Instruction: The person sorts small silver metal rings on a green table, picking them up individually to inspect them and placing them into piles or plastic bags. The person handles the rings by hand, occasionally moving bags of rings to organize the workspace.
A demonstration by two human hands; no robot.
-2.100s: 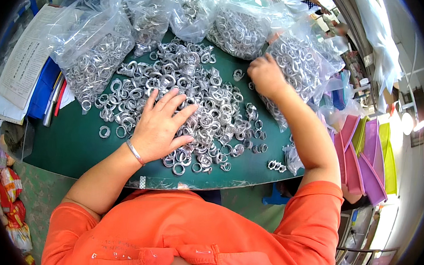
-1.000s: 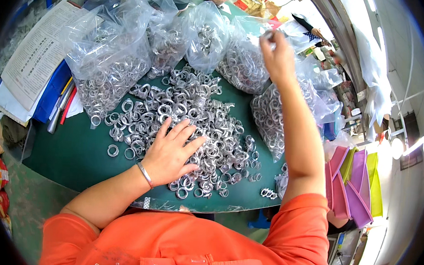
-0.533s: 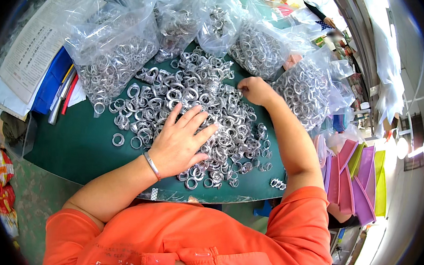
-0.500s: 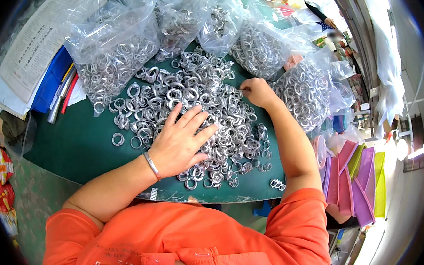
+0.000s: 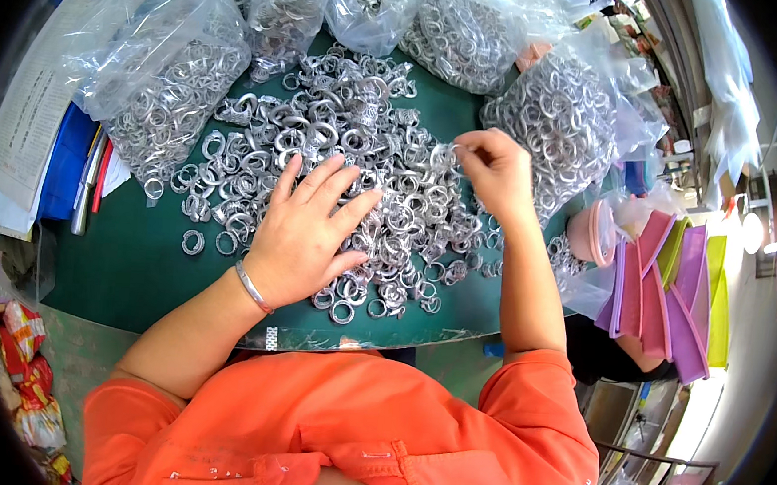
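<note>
In the head view, round silver metal rings (image 5: 409,190) lay heaped on the green table (image 5: 119,288) toward its front edge. The left hand (image 5: 304,237) rested spread on them; the right hand (image 5: 497,171) curled nearer the right edge, thumb toward forefinger, any grip unclear.
</note>
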